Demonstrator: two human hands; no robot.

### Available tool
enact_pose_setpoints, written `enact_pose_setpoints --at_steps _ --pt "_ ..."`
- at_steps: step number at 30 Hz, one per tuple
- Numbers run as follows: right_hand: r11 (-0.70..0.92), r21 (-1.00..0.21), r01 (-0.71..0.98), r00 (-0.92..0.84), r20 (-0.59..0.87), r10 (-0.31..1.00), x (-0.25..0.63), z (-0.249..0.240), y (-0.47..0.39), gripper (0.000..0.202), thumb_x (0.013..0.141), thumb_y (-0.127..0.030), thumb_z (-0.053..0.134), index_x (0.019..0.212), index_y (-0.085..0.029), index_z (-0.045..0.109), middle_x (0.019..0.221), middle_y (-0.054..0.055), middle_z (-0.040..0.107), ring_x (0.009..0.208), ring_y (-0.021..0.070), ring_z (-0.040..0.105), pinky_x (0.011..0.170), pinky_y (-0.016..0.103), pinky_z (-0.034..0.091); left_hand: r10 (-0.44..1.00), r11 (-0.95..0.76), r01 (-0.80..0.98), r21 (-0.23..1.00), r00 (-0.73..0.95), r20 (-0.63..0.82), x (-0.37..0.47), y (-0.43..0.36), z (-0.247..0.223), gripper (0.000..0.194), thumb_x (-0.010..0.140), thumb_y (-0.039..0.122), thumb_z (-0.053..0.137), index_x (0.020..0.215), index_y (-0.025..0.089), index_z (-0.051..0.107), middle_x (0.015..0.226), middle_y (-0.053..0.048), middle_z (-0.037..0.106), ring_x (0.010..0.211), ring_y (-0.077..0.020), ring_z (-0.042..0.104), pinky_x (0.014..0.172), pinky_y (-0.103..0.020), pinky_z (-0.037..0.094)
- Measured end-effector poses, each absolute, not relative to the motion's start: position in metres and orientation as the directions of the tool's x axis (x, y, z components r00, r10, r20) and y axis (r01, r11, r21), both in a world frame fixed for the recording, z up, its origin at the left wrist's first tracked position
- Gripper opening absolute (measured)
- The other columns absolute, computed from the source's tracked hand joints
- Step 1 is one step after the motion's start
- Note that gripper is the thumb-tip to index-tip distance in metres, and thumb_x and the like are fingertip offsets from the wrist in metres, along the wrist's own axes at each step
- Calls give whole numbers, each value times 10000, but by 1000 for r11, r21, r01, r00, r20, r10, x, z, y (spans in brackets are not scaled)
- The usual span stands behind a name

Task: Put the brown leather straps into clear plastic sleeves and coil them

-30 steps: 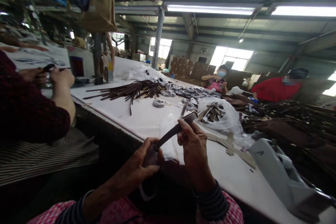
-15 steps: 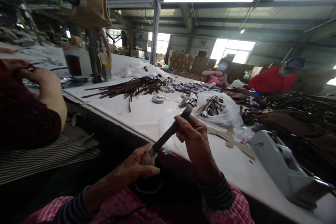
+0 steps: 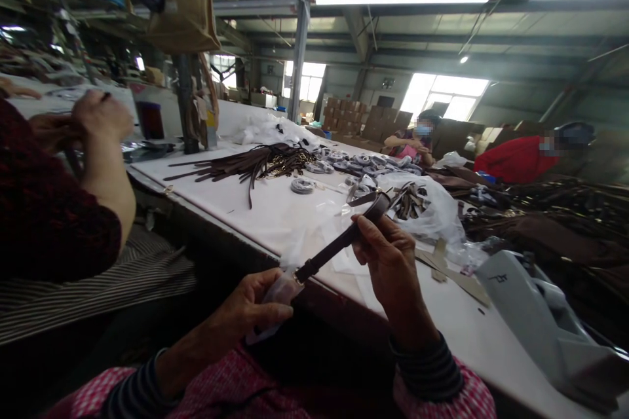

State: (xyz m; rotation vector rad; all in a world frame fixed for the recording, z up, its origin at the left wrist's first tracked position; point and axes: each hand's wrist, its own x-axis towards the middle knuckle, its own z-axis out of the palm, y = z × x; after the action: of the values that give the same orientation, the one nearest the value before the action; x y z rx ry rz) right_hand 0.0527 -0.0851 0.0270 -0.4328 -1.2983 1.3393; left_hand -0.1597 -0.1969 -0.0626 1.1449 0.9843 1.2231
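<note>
A dark brown leather strap (image 3: 331, 247) with metal fittings stretches slantwise between my hands, over the table's front edge. My right hand (image 3: 386, 252) pinches its upper part between thumb and fingers, and the strap's end loops over above the knuckles. Lower down, my left hand (image 3: 260, 298) is closed around translucent white wrapping (image 3: 282, 294) at the strap's buckle end. A small gold-coloured buckle shows just above the left fingers. What lies inside the wrapping is hidden.
Many brown straps (image 3: 236, 167) lie fanned on the white table (image 3: 226, 209), near coiled grey bundles (image 3: 302, 185). At right are a plastic bag of pieces (image 3: 439, 209) and a grey tape dispenser (image 3: 531, 321). A co-worker's arm (image 3: 111, 177) is at left; two people work farther back.
The view has shifted slightly left. My right hand has drawn away from the left, and the wrapping now shows more around the buckle end. The co-worker's hand at left has risen.
</note>
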Motion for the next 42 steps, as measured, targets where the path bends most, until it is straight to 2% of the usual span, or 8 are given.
enact_pose_setpoints --at_steps 4,11,16,23,29,35,39,42 --pt "263 -848 -460 -352 446 823 45 31 -89 104 918 -270 766 932 -170 791 624 -18 580 509 82 449 459 232 296 980 78 -125 989 191 -53 -155 -196 -55 396 668 330 917 943 160 687 598 96 436 511 -52 311 461 -185 240" --pt "195 -856 -479 -432 423 797 45 32 -90 108 905 -266 771 937 -167 798 651 -12 580 519 76 429 467 232 296 941 155 -208 966 330 -79 -146 -189 -51 353 607 336 899 627 156 595 467 86 391 416 -39 265 406 -212 152" --pt "160 -866 -473 -476 405 781 47 28 -92 105 908 -266 765 919 -166 797 660 -11 590 517 73 433 454 219 308 894 198 -211 957 440 -88 -143 -182 -49 330 630 306 889 605 153 598 465 68 455 384 -40 298 377 -208 159" --pt "218 -884 -415 -392 389 834 46 26 -94 148 896 -290 780 832 -160 751 621 -17 587 491 79 451 431 218 300 983 96 -39 995 160 -88 -132 -169 -50 375 664 377 891 650 182 571 444 85 446 394 -62 329 392 -201 222" --pt "187 -866 -463 -252 331 909 45 22 -95 184 852 -318 819 815 -161 729 617 -23 572 484 73 444 419 201 319 992 -122 147 981 -21 127 -128 -172 -62 374 778 439 842 711 182 580 595 66 449 539 -87 348 488 -212 265" --pt "155 -851 -502 -175 276 945 37 16 -103 219 811 -343 849 827 -159 731 639 -25 576 478 69 482 413 189 355 952 -121 372 920 -221 214 -124 -176 -58 336 796 465 819 709 191 646 570 43 528 549 -123 447 522 -230 327" --pt "154 -861 -485 -181 271 945 36 15 -108 222 810 -349 848 817 -161 731 643 -21 591 480 81 512 411 196 359 981 -112 183 977 -136 138 -123 -175 -56 386 738 454 867 657 187 601 523 63 485 486 -93 393 468 -212 302" --pt "182 -886 -427 -260 313 914 41 17 -108 203 858 -354 806 833 -162 744 655 -7 618 509 96 534 427 205 354 993 43 -41 998 114 -38 -129 -175 -56 416 652 425 919 653 191 576 441 84 460 379 -69 337 380 -203 231"
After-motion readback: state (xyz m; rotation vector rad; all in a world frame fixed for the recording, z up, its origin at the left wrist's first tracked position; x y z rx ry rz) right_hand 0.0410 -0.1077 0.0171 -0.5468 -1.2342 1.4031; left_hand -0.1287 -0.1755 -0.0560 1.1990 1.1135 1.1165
